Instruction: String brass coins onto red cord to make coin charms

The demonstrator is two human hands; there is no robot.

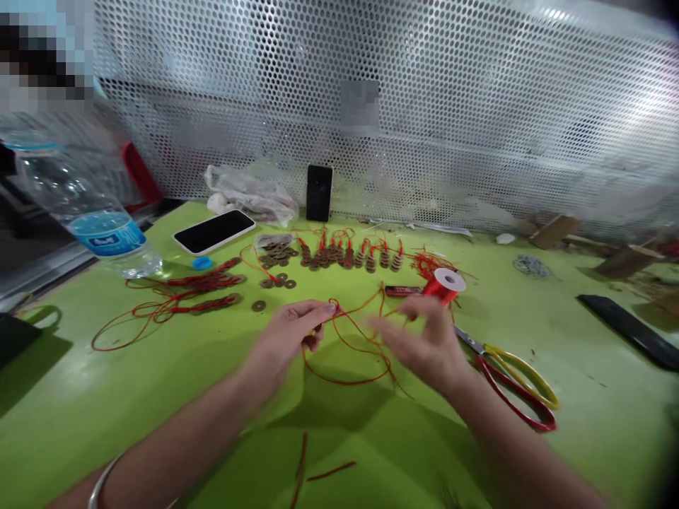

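My left hand is closed, thumb and forefinger pinching a thin red cord. A small loop of the cord stands up at the fingertips, and the rest hangs in wide curves between my hands. My right hand is to the right, smeared by motion, its fingers close to the cord; whether they grip it I cannot tell. Just behind my right hand is a spool of red cord. Scissors with one yellow and one red handle lie beside my right wrist.
Stacks of holed coins tied with red cord line the back. Loose coins and corded bundles lie left. A water bottle, a flat phone, an upright phone and a black object stand or lie around.
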